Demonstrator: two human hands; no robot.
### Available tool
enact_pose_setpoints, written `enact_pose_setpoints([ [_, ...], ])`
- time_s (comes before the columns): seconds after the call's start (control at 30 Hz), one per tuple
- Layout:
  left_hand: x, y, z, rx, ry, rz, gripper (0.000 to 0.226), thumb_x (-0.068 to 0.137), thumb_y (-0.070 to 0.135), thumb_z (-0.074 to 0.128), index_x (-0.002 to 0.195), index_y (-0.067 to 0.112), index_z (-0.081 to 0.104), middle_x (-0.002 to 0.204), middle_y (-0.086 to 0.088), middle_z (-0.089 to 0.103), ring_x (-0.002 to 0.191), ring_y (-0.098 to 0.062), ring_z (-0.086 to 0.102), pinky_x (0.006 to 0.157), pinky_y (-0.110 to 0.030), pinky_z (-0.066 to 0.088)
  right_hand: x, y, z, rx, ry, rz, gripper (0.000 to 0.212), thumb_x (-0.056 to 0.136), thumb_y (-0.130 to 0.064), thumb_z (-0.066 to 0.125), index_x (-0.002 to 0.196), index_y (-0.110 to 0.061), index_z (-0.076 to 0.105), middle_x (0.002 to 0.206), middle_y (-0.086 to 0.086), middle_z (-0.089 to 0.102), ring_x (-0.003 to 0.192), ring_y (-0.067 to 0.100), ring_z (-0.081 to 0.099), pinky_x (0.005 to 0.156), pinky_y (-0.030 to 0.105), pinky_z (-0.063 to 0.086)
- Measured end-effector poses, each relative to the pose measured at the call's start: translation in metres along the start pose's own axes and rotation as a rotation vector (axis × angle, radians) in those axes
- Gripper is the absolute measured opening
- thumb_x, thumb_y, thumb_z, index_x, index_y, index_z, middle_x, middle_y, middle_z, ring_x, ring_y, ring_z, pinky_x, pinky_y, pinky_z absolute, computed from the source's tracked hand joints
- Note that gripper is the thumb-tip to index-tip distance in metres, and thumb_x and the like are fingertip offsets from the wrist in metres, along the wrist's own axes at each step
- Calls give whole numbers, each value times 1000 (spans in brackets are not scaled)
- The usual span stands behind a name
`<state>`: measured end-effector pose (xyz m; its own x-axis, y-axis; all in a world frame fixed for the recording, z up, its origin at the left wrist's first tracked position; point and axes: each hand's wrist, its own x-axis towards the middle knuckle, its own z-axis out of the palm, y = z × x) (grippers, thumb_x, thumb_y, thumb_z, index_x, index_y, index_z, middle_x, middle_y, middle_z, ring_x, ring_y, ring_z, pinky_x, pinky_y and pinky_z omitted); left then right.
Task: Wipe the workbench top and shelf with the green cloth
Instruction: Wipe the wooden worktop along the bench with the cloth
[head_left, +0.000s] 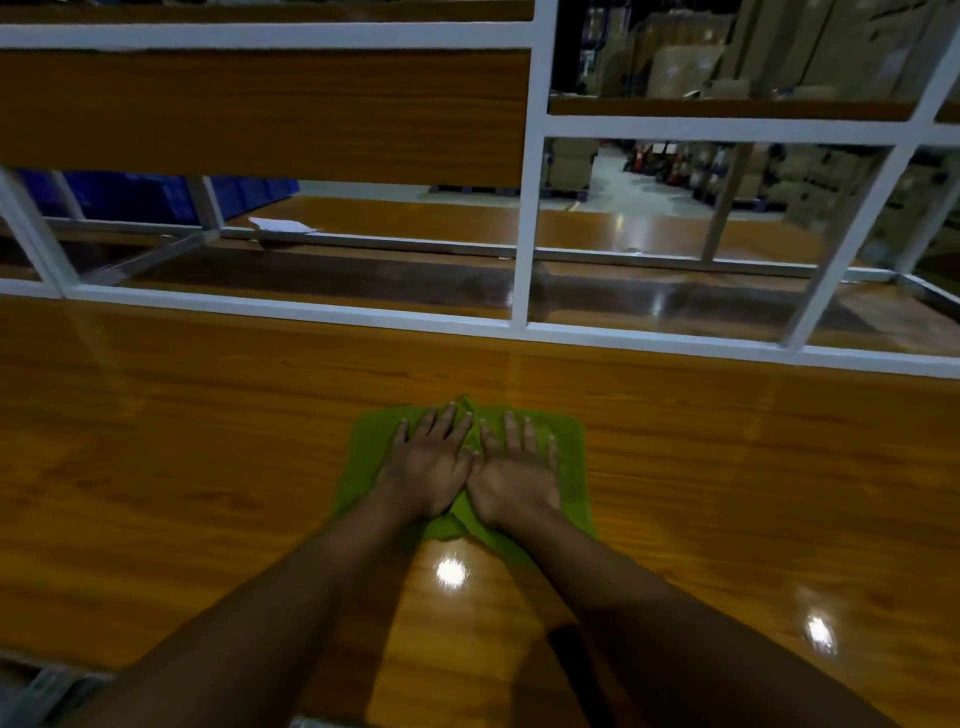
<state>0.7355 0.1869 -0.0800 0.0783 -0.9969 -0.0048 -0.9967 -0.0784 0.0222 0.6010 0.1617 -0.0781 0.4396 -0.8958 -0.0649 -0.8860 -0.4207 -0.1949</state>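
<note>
Both hands, the left hand (426, 475) and right hand (517, 478), are pressing flat with fingers straight on the square green cloth (569, 441), which is lying on the glossy wooden tabletop (182, 441) just before the white metal shelf frame (522, 260). Keeping even palm pressure and overlapping strokes should be wiping best.

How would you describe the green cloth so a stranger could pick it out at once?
Find the glossy wooden workbench top in front of the white frame. Near its middle, the green cloth lies spread under the left hand and right hand, fingers straight. It is the only green thing on the brown wood.
</note>
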Motion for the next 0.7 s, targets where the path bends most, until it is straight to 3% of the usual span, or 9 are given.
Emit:
enact_pose_setpoints([
  [0.37, 122, 0, 1, -44, 16, 41, 58, 105, 46, 14, 158, 25, 4, 166, -1, -3, 152, -22, -1, 122, -51, 2, 108, 41, -16, -11, 36, 29, 61, 107, -48, 20, 164, -27, 7, 172, 9, -1, 158, 32, -5, 125, 57, -3],
  [0.7, 174, 3, -3, -53, -37, 119, 57, 105, 49, 13, 158, 30, 3, 166, 3, -5, 152, -18, -4, 122, -50, 1, 148, 53, -18, 38, 35, 255, 66, 106, -53, 14, 164, -26, 2, 171, 10, -9, 158, 33, -12, 124, 57, -10],
])
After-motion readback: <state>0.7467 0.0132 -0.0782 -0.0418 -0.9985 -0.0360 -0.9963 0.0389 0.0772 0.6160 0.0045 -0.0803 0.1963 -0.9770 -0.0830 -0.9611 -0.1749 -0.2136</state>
